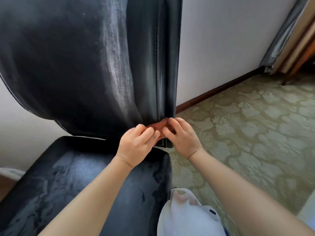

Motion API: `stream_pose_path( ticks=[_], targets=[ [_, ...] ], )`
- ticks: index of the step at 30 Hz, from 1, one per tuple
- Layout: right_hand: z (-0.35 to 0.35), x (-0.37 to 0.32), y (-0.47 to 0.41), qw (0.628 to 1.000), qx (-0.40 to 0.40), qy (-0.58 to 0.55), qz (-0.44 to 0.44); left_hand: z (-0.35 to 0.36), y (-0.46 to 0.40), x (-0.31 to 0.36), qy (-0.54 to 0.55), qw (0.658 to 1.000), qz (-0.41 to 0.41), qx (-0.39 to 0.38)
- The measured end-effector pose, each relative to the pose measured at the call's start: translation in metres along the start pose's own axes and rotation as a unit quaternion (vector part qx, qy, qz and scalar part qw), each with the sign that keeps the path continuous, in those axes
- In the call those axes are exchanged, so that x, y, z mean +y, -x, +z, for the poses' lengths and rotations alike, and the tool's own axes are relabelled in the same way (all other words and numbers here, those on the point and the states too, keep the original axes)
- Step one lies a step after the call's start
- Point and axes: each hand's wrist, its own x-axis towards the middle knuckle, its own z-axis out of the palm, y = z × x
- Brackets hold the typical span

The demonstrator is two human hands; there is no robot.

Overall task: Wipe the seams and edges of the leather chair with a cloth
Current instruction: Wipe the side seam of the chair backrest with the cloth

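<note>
Both hands, L hand (136, 143) & R hand (183, 137), are pinching a brownish cloth (157, 127) w/ curled fingers against the black leather chair (76, 65) back's lower edge seam.

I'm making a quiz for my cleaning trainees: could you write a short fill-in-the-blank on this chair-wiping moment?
1. Both hands, left hand and right hand, pinch a small ____-coloured cloth.
2. The cloth sits at the ____ end of the backrest's stitched seam.
3. The chair leather is ____.
4. The floor is covered by patterned ____.

Missing words: brown; lower; black; carpet
</note>
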Motion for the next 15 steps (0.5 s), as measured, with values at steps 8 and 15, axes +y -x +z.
stream_pose_path(
  ticks=[8, 15],
  targets=[
    [0.022, -0.007, 0.038, 0.995, -0.096, 0.035, 0.012, 0.039, 0.047, 0.02, -0.052, 0.99, -0.088, -0.093],
    [0.045, -0.01, 0.066, 0.99, -0.111, -0.023, 0.08, 0.065, 0.069, 0.041, -0.005, 0.96, -0.242, -0.14]
  ],
)
